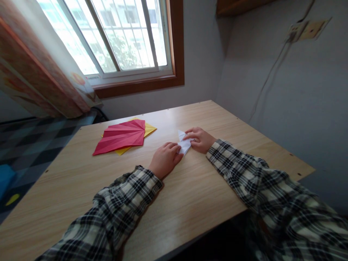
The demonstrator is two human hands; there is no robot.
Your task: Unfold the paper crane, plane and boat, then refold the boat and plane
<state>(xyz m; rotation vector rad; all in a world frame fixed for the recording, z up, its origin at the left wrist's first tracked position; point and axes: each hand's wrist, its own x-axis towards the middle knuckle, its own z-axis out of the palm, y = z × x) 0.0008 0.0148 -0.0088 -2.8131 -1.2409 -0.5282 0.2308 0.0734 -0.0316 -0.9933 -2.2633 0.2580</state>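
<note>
A small folded piece of white paper point(185, 145) lies on the wooden table, between my two hands. My left hand point(166, 156) grips its near left edge, thumb and fingers closed on it. From the right, my right hand point(200, 139) holds the paper's other side with bent fingers. A pointed white corner sticks up past the right fingertips, on the far side. Parts of the folds are hidden under the fingers.
Left of my hands, a creased red sheet point(123, 135) rests on top of yellow paper point(150, 129). The light wooden table point(212, 195) ends near the wall and below a window point(122, 40). A curtain point(40, 61) hangs at the left. A cable point(269, 78) runs down the right wall.
</note>
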